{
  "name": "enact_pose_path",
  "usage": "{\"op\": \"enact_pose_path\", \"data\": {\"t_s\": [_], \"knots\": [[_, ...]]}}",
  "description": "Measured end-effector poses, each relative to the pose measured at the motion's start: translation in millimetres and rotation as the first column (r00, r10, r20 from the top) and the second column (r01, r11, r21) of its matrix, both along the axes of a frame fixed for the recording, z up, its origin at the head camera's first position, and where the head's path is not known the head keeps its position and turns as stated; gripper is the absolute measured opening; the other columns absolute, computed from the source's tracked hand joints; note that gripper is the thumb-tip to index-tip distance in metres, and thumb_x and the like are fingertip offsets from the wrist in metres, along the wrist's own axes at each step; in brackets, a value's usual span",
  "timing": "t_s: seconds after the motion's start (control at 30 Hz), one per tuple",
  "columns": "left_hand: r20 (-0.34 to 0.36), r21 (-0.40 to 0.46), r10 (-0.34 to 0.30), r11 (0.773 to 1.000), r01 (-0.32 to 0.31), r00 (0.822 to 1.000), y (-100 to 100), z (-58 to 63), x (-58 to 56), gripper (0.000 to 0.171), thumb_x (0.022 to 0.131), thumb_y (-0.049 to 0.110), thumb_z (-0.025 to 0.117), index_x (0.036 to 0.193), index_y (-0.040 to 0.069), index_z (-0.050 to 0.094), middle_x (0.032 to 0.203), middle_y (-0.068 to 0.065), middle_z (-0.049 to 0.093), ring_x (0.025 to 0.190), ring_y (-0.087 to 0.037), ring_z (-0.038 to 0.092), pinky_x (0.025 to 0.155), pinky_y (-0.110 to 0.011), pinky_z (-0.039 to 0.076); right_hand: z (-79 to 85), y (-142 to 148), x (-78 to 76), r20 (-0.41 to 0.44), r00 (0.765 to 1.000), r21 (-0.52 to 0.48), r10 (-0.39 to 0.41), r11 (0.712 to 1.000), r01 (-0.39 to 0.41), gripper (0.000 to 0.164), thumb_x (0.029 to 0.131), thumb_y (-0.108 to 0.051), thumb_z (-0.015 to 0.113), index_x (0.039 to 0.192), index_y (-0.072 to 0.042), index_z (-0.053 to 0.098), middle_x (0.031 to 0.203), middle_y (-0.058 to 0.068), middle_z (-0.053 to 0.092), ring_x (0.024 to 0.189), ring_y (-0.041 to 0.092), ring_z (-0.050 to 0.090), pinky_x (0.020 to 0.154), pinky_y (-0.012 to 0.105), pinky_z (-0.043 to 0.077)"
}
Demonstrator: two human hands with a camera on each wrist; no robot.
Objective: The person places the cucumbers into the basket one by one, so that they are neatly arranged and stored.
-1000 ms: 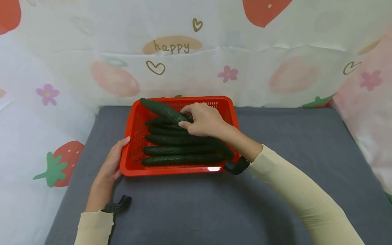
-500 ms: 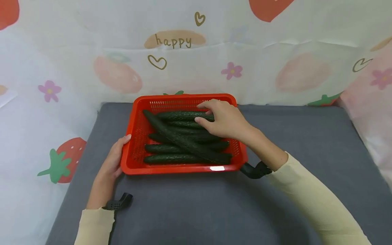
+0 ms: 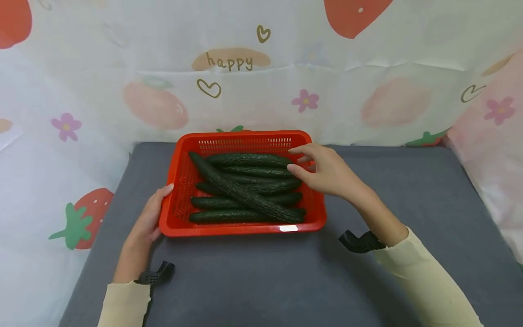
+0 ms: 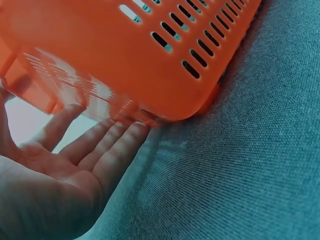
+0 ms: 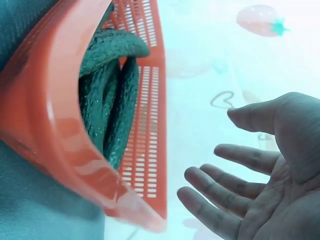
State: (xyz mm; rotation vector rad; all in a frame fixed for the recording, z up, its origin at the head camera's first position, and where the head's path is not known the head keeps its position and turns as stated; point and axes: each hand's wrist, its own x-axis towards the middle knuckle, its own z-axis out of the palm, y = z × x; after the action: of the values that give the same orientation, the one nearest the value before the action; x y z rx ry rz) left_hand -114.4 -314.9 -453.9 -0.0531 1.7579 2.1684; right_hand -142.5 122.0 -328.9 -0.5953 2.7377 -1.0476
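A red plastic basket [image 3: 245, 230] with slotted walls sits on the grey cloth. Inside it lie several long dark green cucumbers, most of them side by side. One cucumber [image 3: 241, 193] rests slantwise on top of the others. My left hand [image 3: 150, 215] holds the basket's left side, thumb over the rim and fingers against the outer wall, as the left wrist view shows. Above the basket's right edge is my right hand [image 3: 328, 172], fingers apart and nothing in them. The right wrist view has this same right hand [image 5: 265, 185] apart from the basket.
A grey cloth [image 3: 245, 281] covers the table. Behind and beside it hangs a pale printed curtain [image 3: 335, 72] with strawberries, flowers and hearts. A black wrist camera mount [image 3: 361, 242] sits on the right wrist, another [image 3: 157, 274] on the left.
My right hand has let go of the cucumber, which now lies slantwise on the pile, and has moved right to the basket's edge. My left hand stays at the left side.
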Motion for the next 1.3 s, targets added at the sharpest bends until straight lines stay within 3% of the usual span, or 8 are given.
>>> {"op": "enact_pose_path", "data": {"t_s": [0.33,0.67,1.07,1.2,1.3], "knots": [[-0.036,0.030,-0.010,1.000,0.011,0.999,2,-1.3,-1.8,0.029,0.114,0.039,0.041,0.133,0.019,0.050,0.112,0.010,0.071,0.098,-0.003,0.072,0.085,-0.021,0.062,-9.1,16,6.9,-0.001,0.998,-0.033,-0.055,0.998,0.055,0.049,0.103,-0.028,0.069,0.147,-0.010,0.059,0.148,0.013,0.060,0.125,0.032,0.068,0.100,0.053,0.059],[-0.071,0.034,-0.025,0.999,0.028,0.997,-1,-2.2,0.0,0.028,0.115,0.037,0.038,0.135,0.022,0.050,0.114,0.011,0.070,0.099,-0.003,0.070,0.085,-0.021,0.062,-20.6,47,29.0,-0.013,0.993,-0.121,-0.116,0.986,0.114,0.048,0.105,-0.025,0.067,0.149,-0.009,0.057,0.150,0.014,0.056,0.132,0.035,0.063,0.106,0.058,0.057],[-0.059,0.017,-0.028,0.999,0.029,0.998,-1,1.6,-2.2,0.032,0.114,0.039,0.039,0.141,0.022,0.045,0.117,0.011,0.070,0.102,-0.003,0.071,0.087,-0.022,0.062,-50.2,78,48.9,-0.014,0.975,-0.200,-0.223,0.956,0.216,0.048,0.107,-0.027,0.064,0.152,-0.013,0.055,0.152,0.015,0.055,0.137,0.037,0.060,0.105,0.059,0.056],[-0.038,0.014,-0.022,1.000,0.023,0.999,-1,0.7,-1.4,0.032,0.114,0.040,0.041,0.141,0.024,0.046,0.117,0.011,0.070,0.102,-0.003,0.071,0.087,-0.022,0.062,-59.5,82,52.8,-0.007,0.967,-0.215,-0.254,0.945,0.246,0.047,0.108,-0.029,0.063,0.152,-0.014,0.056,0.153,0.013,0.055,0.137,0.035,0.060,0.104,0.053,0.057],[-0.038,0.010,-0.014,1.000,0.014,0.999,0,-0.1,0.7,0.031,0.114,0.040,0.040,0.140,0.024,0.047,0.116,0.011,0.070,0.101,-0.003,0.071,0.086,-0.022,0.062,-63.5,86,51.6,-0.025,0.962,-0.225,-0.272,0.939,0.260,0.046,0.108,-0.029,0.063,0.151,-0.015,0.057,0.153,0.011,0.055,0.136,0.033,0.060,0.102,0.030,0.059]]}}
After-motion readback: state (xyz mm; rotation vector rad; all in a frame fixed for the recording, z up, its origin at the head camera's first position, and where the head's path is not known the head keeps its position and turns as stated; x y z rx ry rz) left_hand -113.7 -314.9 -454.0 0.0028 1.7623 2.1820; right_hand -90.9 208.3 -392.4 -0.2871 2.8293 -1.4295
